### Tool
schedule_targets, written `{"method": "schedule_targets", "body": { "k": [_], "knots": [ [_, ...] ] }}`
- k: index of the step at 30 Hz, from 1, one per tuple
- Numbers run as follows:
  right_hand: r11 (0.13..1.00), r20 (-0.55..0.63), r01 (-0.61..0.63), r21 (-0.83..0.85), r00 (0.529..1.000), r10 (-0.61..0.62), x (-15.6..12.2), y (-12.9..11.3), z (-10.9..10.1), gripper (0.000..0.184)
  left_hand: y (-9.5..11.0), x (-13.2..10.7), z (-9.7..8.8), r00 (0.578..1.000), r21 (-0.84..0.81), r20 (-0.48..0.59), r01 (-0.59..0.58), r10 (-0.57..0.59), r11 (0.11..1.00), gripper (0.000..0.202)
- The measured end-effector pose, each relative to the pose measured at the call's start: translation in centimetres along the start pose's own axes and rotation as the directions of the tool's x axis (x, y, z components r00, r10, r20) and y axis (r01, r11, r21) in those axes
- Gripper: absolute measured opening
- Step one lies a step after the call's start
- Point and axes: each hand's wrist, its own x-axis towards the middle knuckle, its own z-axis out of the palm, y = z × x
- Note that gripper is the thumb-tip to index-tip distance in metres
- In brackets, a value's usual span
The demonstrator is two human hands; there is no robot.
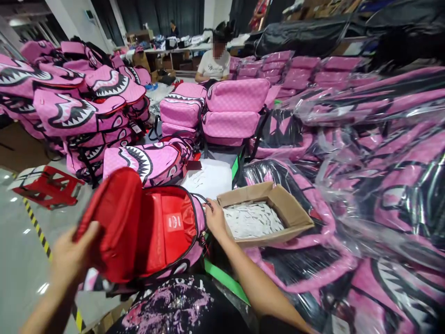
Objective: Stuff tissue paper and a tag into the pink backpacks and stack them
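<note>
A pink backpack with a red lining (pixel 153 227) lies unzipped in front of me, its front panel folded back to the left. My left hand (pixel 78 248) grips the edge of that red panel and looks slightly blurred. At the bag's right end, my right hand (pixel 214 217) has its fingers closed round the thin black top handle (pixel 202 198). A label patch (pixel 174 222) shows on the inner red pocket. Just right of my right hand stands an open cardboard box (pixel 295 222) holding many small white packets (pixel 253 220).
Pink shark-mouth backpacks are piled at the left (pixel 79 111), with more stacked ahead (pixel 236 97). Plastic-wrapped backpacks (pixel 399 185) fill the right. A red stool (pixel 48 185) stands on the floor at left. Another person (pixel 213 65) sits beyond the stacks.
</note>
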Motion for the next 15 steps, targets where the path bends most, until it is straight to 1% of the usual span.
{"method": "schedule_targets", "body": {
  "k": [1,2,3,4,5,6,8,9,10,12,13,14,15],
  "knots": [
    [0.989,0.033,0.035,-0.145,0.999,-0.03,-0.2,1.2,-1.0,0.038,-1.0,-1.0,1.6,0.998,-0.029,0.031,0.064,-0.063,0.998,0.046],
    [0.959,0.083,0.075,-0.274,0.995,-0.055,-0.3,2.0,-1.8,0.039,-1.8,-2.0,3.3,0.99,-0.058,0.082,0.117,-0.112,0.991,0.048],
    [0.918,0.139,0.12,-0.377,0.988,-0.072,-0.4,2.4,-2.3,0.042,-2.5,-2.7,5.0,0.983,-0.073,0.131,0.14,-0.13,0.987,0.049],
    [0.877,0.194,0.165,-0.451,0.977,-0.084,-0.5,2.5,-2.6,0.045,-3.1,-3.4,6.6,0.976,-0.061,0.179,0.135,-0.122,0.989,0.05],
    [0.841,0.241,0.206,-0.5,0.966,-0.093,-0.7,2.4,-2.6,0.048,-3.4,-3.8,8.1,0.971,-0.013,0.215,0.108,-0.103,0.994,0.053],
    [0.811,0.275,0.237,-0.534,0.956,-0.098,-1.0,2.0,-2.5,0.05,-3.6,-4.1,9.3,0.969,0.069,0.231,0.077,-0.091,0.995,0.057],
    [0.771,0.313,0.269,-0.577,0.945,-0.096,-1.4,1.1,-2.1,0.051,-3.3,-4.1,10.9,0.956,0.262,0.272,0.032,-0.106,0.965,0.064],
    [0.762,0.326,0.278,-0.585,0.941,-0.093,-1.5,0.6,-2.1,0.051,-3.0,-3.9,11.2,0.948,0.318,0.297,0.017,-0.117,0.948,0.061],
    [0.762,0.339,0.288,-0.579,0.936,-0.096,-1.3,0.3,-2.3,0.05,-2.6,-3.6,11.1,0.939,0.324,0.324,0.003,-0.115,0.946,0.056],
    [0.792,0.368,0.292,-0.535,0.925,-0.093,0.0,-0.1,-3.7,0.045,-1.8,-3.1,9.9,0.935,0.222,0.351,-0.026,-0.055,0.975,0.047],
    [0.807,0.379,0.277,-0.521,0.923,-0.072,1.1,-0.2,-4.8,0.042,-1.4,-2.9,8.8,0.944,0.151,0.33,-0.039,-0.013,0.988,0.044],
    [0.803,0.386,0.249,-0.542,0.922,-0.026,2.5,-0.1,-6.2,0.041,-1.0,-2.8,7.6,0.959,0.091,0.281,-0.051,0.024,0.995,0.043],
    [0.78,0.388,0.212,-0.589,0.921,0.043,4.1,0.2,-7.7,0.041,-0.6,-2.8,6.3,0.975,0.047,0.214,-0.063,0.052,0.997,0.042]
  ]
}}
